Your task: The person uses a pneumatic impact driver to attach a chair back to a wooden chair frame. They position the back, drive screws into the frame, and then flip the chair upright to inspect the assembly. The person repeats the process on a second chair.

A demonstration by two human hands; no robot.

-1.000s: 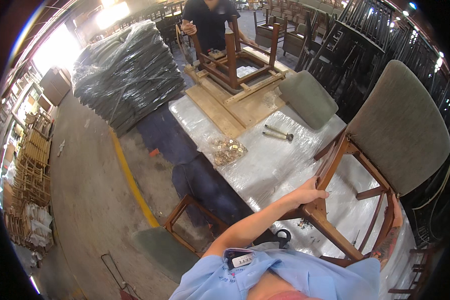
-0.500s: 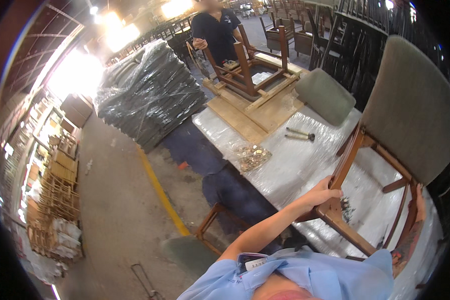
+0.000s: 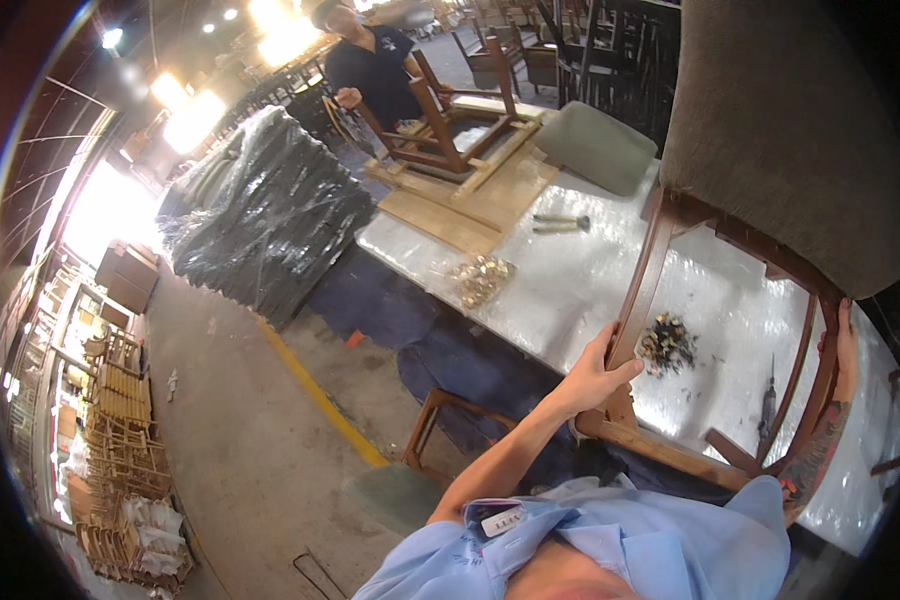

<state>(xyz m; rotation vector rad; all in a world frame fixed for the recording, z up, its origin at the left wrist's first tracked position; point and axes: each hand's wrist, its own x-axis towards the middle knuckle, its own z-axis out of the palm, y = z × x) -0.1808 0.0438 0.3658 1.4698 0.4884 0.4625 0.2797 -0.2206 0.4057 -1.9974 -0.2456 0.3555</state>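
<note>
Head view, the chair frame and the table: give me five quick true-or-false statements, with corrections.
1. The left hand grips the wooden chair frame. True.

2. The right hand is well away from the frame. False: it is against the frame's right side.

3. The two-handled tool lies on the plastic-covered table. True.

4. The heap of small dark and gold pieces is on the floor. False: it lies on the table, seen through the frame's opening.

5. A co-worker in a dark top stands near an upturned chair frame. True.
</note>
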